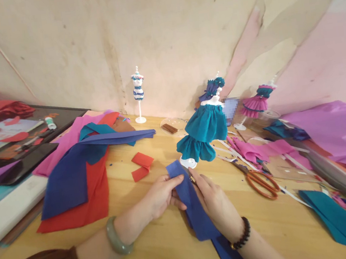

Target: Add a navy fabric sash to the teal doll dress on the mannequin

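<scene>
My left hand (165,192) pinches the upper end of a long blue strip of cloth (200,219) between thumb and fingers. The strip is folded in layers and hangs down toward me, passing beside my right wrist. My right hand (212,200) is closed around small metal thread snips (192,179), mostly hidden by the fingers. Their tip lies against the right edge of the strip, near its top. Just beyond my hands stands a small white dress form in a teal ruffled dress (207,125). Two red cloth pieces (142,165) lie beyond my left hand.
Large orange-handled scissors (263,183) lie on the right among pink scraps (265,151). Blue and red cloth (68,181) is heaped at left. Teal cloth (340,218) lies front right. A bare dress form (138,93) and one in pink (257,101) stand by the wall.
</scene>
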`<state>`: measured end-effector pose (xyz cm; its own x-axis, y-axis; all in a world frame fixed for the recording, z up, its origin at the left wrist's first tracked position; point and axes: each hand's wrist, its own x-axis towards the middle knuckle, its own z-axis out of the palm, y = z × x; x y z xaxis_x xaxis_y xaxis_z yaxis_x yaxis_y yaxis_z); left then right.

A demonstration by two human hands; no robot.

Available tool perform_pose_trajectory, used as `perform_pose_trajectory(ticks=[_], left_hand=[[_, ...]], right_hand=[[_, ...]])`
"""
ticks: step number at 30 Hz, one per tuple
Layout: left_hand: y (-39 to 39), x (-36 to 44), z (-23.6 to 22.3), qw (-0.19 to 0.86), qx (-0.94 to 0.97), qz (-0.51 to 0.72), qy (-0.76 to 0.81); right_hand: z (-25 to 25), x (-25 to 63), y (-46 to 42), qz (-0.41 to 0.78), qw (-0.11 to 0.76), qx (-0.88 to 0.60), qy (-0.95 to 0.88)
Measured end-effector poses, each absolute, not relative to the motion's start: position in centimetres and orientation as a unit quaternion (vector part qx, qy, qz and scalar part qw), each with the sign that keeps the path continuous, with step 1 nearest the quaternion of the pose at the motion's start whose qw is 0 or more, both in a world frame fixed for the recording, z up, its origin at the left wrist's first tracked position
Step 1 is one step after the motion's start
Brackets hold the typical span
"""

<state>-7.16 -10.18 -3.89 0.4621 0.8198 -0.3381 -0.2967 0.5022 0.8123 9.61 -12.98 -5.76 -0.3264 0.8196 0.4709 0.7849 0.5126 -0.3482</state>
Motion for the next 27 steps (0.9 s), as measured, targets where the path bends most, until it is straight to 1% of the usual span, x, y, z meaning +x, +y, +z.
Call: perform_pose_trajectory(ticks=[11,15,27], left_hand=[[-10.11,-7.21,-4.34,0.788,0.342,0.354,0.369],[-10.22,-7.20,-4.33,0.788,0.339,0.346,0.380],[-10.40,-7.15,-3.71,0.783,0.344,0.344,0.387]], right_hand=[[-6.03,9.59,-12.83,0.024,0.317,-0.493,-0.810],[-5.92,9.62,-12.79,0.019,0.333,-0.485,-0.808],[-5.66,9.72,-12.92,0.021,0.320,-0.483,-0.815]])
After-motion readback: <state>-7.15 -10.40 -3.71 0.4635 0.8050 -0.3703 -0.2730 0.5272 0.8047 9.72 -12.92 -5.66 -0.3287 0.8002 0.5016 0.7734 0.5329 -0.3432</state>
